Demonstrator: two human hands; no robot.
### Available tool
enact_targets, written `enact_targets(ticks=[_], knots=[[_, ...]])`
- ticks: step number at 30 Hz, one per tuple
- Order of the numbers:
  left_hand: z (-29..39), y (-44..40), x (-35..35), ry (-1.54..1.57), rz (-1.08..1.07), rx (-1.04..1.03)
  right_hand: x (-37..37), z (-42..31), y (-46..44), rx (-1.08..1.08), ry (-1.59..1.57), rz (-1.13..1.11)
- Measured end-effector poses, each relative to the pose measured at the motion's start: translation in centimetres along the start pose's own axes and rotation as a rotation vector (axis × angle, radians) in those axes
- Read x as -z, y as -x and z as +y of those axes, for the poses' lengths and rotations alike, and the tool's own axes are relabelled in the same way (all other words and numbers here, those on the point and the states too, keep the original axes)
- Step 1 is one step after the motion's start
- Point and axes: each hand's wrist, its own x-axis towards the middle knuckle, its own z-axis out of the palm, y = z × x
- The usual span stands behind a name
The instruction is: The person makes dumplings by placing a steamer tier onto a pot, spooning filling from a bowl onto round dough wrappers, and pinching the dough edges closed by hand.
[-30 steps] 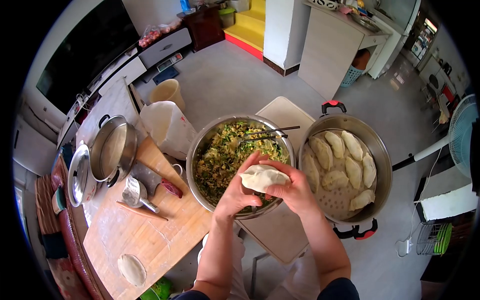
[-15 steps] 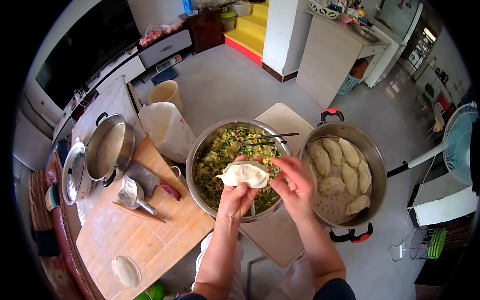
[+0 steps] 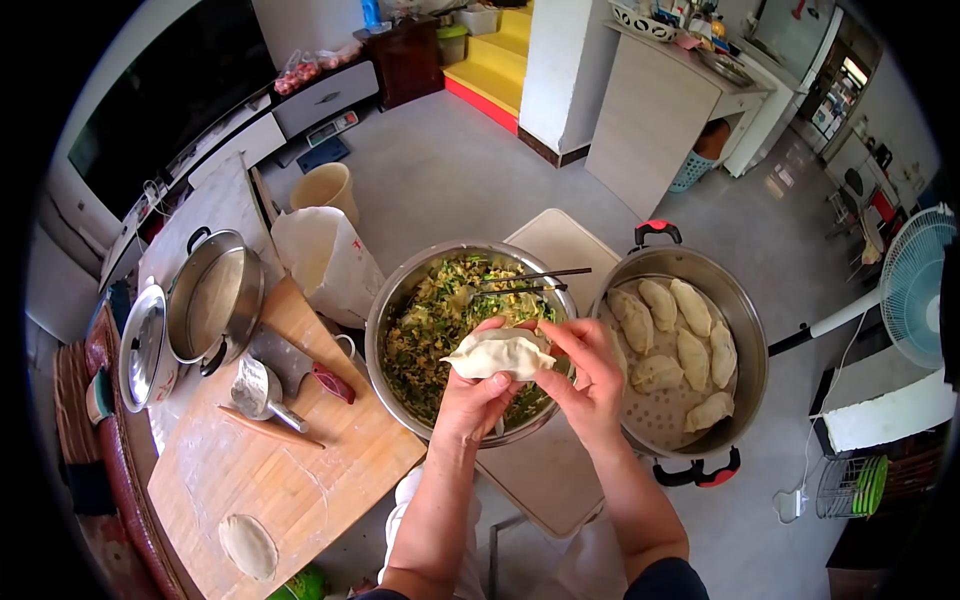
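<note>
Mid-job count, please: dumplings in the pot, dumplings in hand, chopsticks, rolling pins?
Dumplings in the pot: 8 visible (one partly behind the right hand)
Held dumpling: 1
Chopsticks: 2
Rolling pin: 1
Total visible: 12

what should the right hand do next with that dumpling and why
Probably give a light pinch to the dumpling at the end nearest the right hand: that hand's thumb and fingertips are right there, and the left hand supports the dumpling over the bowl. The fingers partly cover that end, so I can't tell whether it is sealed.
</note>
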Motion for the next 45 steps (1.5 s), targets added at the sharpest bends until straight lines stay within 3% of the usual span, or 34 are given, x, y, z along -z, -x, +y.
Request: enact_targets(ticks=[10,13,22,28,45], knots=[[-0.7,0.0,-1.2,-0.067,-0.023,0.042,1.1,1.4,1.0,0.134,0.131,-0.009],[-0.5,0.0,-0.6,-0.113,-0.027,0.029,0.4,-0.5,-0.1,0.024,0.04,0.041],[-0.8,0.0,-1.4,-0.324,-0.072,0.063,1.2,2.1,1.1,0.158,0.151,-0.01],[-0.6,0.1,-0.4,-0.466,-0.005,0.071,0.7,-0.7,-0.5,0.094,0.157,-0.036],[0.1,-0.1,-0.8,-0.778,-0.089,0.048,0.9,1.4,0.3,0.307,0.305,-0.079]])
